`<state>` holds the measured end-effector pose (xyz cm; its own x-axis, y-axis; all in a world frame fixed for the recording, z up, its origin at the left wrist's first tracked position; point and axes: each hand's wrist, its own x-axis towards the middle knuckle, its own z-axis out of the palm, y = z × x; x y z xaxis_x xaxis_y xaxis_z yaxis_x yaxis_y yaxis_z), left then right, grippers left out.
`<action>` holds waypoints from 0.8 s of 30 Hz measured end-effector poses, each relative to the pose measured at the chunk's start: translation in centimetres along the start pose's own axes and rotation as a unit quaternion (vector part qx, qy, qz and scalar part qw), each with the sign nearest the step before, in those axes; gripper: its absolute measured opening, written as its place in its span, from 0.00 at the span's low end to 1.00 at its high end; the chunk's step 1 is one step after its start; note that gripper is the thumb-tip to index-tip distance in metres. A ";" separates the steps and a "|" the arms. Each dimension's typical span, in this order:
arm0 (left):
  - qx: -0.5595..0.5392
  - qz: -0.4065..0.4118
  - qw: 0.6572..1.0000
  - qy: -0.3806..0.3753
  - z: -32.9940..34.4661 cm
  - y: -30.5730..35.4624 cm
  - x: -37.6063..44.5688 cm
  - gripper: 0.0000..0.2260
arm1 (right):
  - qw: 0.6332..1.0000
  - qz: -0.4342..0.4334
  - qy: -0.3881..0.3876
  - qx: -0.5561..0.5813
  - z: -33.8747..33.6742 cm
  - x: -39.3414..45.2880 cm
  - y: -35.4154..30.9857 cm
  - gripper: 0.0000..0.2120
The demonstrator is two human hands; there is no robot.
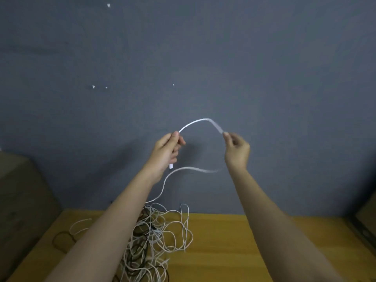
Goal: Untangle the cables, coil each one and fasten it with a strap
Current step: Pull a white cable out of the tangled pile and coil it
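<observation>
Head view: a thin white cable (200,120) is held raised in front of a flat grey-blue wall (203,58), arched between the two hands. The left hand (167,150) is closed round it, a white plug end (171,166) showing just below the fist; the right hand (237,150) pinches the arch's far end between thumb and fingertips. From there the cable drops, blurred, back down to the tangled heap of white and black cables (156,239).

A first coil loop appears to be being formed. It would be done well if each loop were laid evenly into the left hand, slack being drawn gently so no knot is tightened in the heap.

The heap lies on a mustard-yellow worktop (264,251). No strap can be made out.
</observation>
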<state>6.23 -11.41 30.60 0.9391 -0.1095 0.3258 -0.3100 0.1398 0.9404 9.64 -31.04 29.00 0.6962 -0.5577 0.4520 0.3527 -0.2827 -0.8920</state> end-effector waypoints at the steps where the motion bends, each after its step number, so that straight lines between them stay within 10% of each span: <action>1: -0.022 -0.004 1.000 -0.013 -0.1 0.0 -0.1 0.15 | 0.998 0.011 -0.050 -0.042 0.1 -1.2 1.5 0.09; 13: -0.098 -0.153 0.982 0.050 -1.1 -6.5 -3.1 0.13 | 0.902 0.259 -0.345 0.020 -1.5 -16.7 11.2 0.12; 16: -0.136 -0.178 0.974 0.029 -1.6 -8.7 -4.4 0.13 | 0.890 0.089 -0.415 -0.168 -2.1 -18.7 12.2 0.13; 19: -0.134 -0.181 0.974 -0.005 -2.0 -11.1 -5.7 0.12 | 0.794 -0.109 -0.478 -0.359 -3.1 -20.2 12.8 0.15; 24: -0.044 -0.202 0.978 -0.029 -2.1 -14.9 -7.4 0.13 | 0.735 -0.293 -0.504 -0.347 -4.5 -21.3 11.2 0.15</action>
<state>4.19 -10.58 13.94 0.9714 -0.2289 -0.0623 0.1003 0.1585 0.9822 -4.07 -25.83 9.36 0.7851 0.5803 0.2165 0.6158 -0.7688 -0.1723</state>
